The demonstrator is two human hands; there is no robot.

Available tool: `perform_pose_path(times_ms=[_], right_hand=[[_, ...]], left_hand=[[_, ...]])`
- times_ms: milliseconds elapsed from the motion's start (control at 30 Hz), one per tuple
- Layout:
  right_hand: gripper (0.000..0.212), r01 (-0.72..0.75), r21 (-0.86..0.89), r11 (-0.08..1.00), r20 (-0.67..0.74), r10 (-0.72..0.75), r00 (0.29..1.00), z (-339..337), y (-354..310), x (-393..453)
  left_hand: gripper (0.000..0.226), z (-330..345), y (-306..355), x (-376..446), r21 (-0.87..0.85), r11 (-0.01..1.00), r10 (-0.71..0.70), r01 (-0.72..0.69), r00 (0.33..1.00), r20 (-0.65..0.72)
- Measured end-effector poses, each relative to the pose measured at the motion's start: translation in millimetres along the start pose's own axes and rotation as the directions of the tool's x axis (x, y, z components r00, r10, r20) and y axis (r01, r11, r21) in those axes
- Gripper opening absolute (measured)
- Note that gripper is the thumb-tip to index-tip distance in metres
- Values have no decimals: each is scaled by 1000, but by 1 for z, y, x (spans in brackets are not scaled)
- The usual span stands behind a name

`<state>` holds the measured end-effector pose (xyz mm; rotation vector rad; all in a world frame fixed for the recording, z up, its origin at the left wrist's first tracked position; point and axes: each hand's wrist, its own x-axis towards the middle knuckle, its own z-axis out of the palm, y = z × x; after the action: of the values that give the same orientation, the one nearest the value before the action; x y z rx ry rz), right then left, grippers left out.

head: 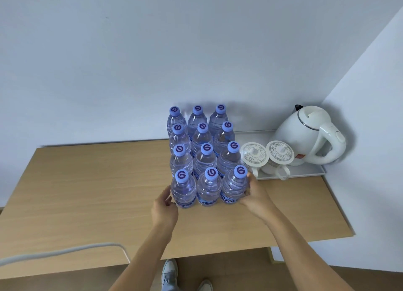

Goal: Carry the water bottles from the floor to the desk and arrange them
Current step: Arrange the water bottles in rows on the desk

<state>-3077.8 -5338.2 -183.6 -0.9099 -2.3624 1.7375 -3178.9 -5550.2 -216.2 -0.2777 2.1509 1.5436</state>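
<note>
Several clear water bottles (pixel 207 160) with blue caps stand upright in a tight block, three across, on the wooden desk (pixel 91 195), reaching back to the wall. My left hand (pixel 163 205) is at the left side of the front-left bottle (pixel 183 188), fingers relaxed and touching or nearly touching it. My right hand (pixel 255 192) curls around the right side of the front-right bottle (pixel 235 186). The front-middle bottle (pixel 209 188) stands between them.
A white tray (pixel 314 171) at the desk's back right holds a white kettle (pixel 309 134) and two lidded mugs (pixel 268 157), close to the bottles' right side. A grey cable (pixel 65 251) crosses the desk's front left. The desk's right edge meets a wall corner. Shoes (pixel 170 275) show below.
</note>
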Motion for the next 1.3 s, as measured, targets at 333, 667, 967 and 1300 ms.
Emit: perform_pose_path(times_ms=[333, 667, 967, 1300], right_hand=[[40, -60, 10, 998, -205, 61, 977, -32, -40, 47], [38, -86, -67, 994, -118, 78, 990, -27, -47, 56], [29, -58, -115, 992, -247, 28, 969, -30, -64, 94], [43, -158, 12, 987, 53, 157, 986, -29, -75, 136]], left_hand=[[32, -15, 70, 42, -323, 938, -103, 128, 990, 93], [22, -9, 78, 41, -208, 969, -95, 132, 980, 176], [28, -14, 96, 75, -198, 960, -172, 196, 976, 131], [21, -5, 118, 109, -165, 961, -163, 223, 935, 314]])
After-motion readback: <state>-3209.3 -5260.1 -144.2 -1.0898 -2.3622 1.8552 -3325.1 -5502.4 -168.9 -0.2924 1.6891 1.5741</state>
